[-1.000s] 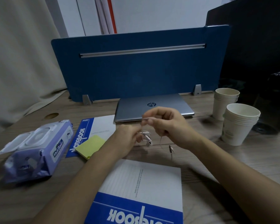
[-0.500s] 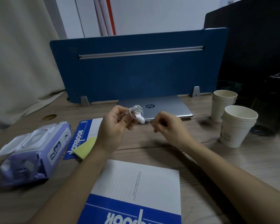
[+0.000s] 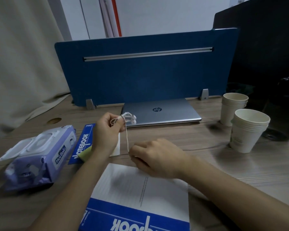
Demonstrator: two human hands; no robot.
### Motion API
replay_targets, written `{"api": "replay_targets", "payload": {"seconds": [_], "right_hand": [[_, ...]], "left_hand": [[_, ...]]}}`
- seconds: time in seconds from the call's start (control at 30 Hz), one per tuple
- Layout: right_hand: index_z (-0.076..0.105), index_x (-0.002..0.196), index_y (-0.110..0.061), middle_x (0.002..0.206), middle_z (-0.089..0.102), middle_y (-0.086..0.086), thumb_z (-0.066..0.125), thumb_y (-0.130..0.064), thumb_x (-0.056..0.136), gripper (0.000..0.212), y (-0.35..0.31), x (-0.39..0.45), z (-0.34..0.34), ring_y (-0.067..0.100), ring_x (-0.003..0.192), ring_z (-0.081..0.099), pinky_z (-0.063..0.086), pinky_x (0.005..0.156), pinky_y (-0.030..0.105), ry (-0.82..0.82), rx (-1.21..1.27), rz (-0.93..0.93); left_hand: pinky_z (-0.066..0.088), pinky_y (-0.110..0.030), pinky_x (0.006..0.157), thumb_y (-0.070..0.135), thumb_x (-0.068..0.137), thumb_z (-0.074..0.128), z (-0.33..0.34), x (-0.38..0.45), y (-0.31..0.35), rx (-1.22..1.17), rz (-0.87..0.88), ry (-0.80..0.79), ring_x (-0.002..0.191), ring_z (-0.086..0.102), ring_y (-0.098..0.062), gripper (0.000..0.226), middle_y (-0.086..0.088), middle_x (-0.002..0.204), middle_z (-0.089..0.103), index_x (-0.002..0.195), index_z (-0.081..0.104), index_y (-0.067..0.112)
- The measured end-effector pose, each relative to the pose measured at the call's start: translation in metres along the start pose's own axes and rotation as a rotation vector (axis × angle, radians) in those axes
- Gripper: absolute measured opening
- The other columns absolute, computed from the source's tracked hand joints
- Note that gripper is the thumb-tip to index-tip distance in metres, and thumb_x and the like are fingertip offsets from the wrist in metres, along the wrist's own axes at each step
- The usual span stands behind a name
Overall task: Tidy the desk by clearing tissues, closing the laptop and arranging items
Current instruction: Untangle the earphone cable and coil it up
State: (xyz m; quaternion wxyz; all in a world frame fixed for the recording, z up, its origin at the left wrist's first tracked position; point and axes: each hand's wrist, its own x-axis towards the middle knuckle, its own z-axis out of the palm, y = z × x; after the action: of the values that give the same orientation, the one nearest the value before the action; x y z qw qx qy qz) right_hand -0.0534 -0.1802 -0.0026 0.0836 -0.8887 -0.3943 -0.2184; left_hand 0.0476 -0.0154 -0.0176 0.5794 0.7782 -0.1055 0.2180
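My left hand (image 3: 106, 130) is raised over the desk, gripping white wired earphones (image 3: 129, 118) looped around its fingers. A stretch of the white cable (image 3: 126, 139) runs down to my right hand (image 3: 155, 155), which pinches its lower end just above the desk. The silver laptop (image 3: 165, 114) lies closed against the blue divider (image 3: 140, 69). A purple wet-wipes pack (image 3: 38, 155) with its lid flipped open sits at the left. One blue-and-white notebook (image 3: 137, 197) lies near me, another notebook (image 3: 82, 144) with a yellow sticky pad (image 3: 86, 153) lies partly under my left wrist.
Two stacks of paper cups (image 3: 247, 130) stand at the right, beside a dark object (image 3: 284, 105) and a black panel. A beige curtain (image 3: 15, 64) hangs at the left. A cable hole (image 3: 53, 121) is in the wooden desk (image 3: 240, 172).
My right hand dropped away from my left, drawing a length of cable taut between them. My left hand stayed raised with the coiled earphones.
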Motion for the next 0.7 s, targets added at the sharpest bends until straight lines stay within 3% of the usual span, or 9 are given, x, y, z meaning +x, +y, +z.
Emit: {"api": "replay_targets", "payload": {"seconds": [0.1,0.2,0.3,0.37,0.43,0.5,0.6,0.7], "right_hand": [[0.066,0.095,-0.008,0.086,0.064,0.007,0.053,-0.021,0.098,0.019,0.009,-0.004,-0.013,0.025,0.067,0.059,0.046,0.055,0.037,0.177,0.005,-0.008],[0.07,0.092,-0.006,0.082,0.062,0.006,0.056,-0.019,0.097,0.02,0.03,-0.009,-0.022,0.022,0.069,0.059,0.048,0.058,0.036,0.41,0.088,0.112],[0.071,0.087,-0.007,0.077,0.063,0.0,0.063,-0.016,0.093,0.014,0.051,-0.012,-0.023,0.011,0.067,0.056,0.043,0.062,0.022,0.571,0.166,0.247],[0.071,0.082,-0.007,0.072,0.062,-0.003,0.068,-0.013,0.089,0.01,0.062,-0.014,-0.018,0.002,0.064,0.052,0.038,0.061,0.014,0.65,0.229,0.383],[0.07,0.079,-0.009,0.068,0.062,-0.006,0.071,-0.015,0.087,0.01,0.07,-0.016,-0.009,0.002,0.06,0.051,0.037,0.058,0.014,0.665,0.331,0.53],[0.069,0.076,-0.014,0.063,0.06,-0.008,0.071,-0.018,0.087,0.012,0.074,-0.018,0.002,0.003,0.057,0.05,0.037,0.056,0.017,0.615,0.417,0.61],[0.066,0.073,-0.021,0.059,0.059,-0.01,0.065,-0.026,0.091,0.019,0.071,-0.016,0.015,0.002,0.054,0.051,0.038,0.054,0.019,0.371,0.428,0.584],[0.071,0.082,-0.018,0.065,0.062,-0.01,0.058,-0.025,0.094,0.019,0.057,-0.011,0.023,0.007,0.061,0.057,0.046,0.061,0.03,0.135,0.343,0.469]], "left_hand": [[0.041,-0.007,0.055,0.02,0.089,0.069,0.0,-0.004,0.004,0.285,0.168,-0.167,0.069,0.063,0.005,0.01,0.01,0.07,0.067,0.08,0.067,0.023],[0.039,-0.007,0.06,0.016,0.084,0.075,0.001,-0.007,0.014,0.352,0.35,-0.476,0.069,0.061,0.004,0.016,0.018,0.068,0.064,0.077,0.069,0.029],[0.043,-0.01,0.065,0.016,0.079,0.08,0.006,-0.014,0.022,0.312,0.54,-0.717,0.07,0.063,0.002,0.009,0.019,0.069,0.065,0.079,0.074,0.022],[0.053,-0.021,0.067,0.016,0.077,0.082,0.009,-0.021,0.028,0.115,0.457,-0.76,0.071,0.068,-0.007,0.008,0.008,0.073,0.072,0.081,0.076,0.02],[0.057,-0.027,0.066,0.015,0.075,0.082,0.009,-0.025,0.034,-0.158,0.308,-0.74,0.07,0.07,-0.021,0.009,-0.008,0.075,0.073,0.082,0.076,0.015],[0.056,-0.024,0.06,0.014,0.073,0.081,0.008,-0.025,0.036,-0.34,0.234,-0.641,0.064,0.068,-0.018,0.013,-0.013,0.072,0.071,0.082,0.073,0.009],[0.053,-0.019,0.056,0.018,0.071,0.079,0.006,-0.02,0.034,-0.417,0.168,-0.429,0.059,0.065,-0.009,0.01,-0.002,0.068,0.071,0.075,0.07,0.018],[0.059,-0.03,0.07,0.028,0.073,0.08,0.005,-0.015,0.026,-0.412,0.057,-0.22,0.075,0.071,-0.019,0.011,-0.006,0.077,0.074,0.075,0.07,0.023]]}}
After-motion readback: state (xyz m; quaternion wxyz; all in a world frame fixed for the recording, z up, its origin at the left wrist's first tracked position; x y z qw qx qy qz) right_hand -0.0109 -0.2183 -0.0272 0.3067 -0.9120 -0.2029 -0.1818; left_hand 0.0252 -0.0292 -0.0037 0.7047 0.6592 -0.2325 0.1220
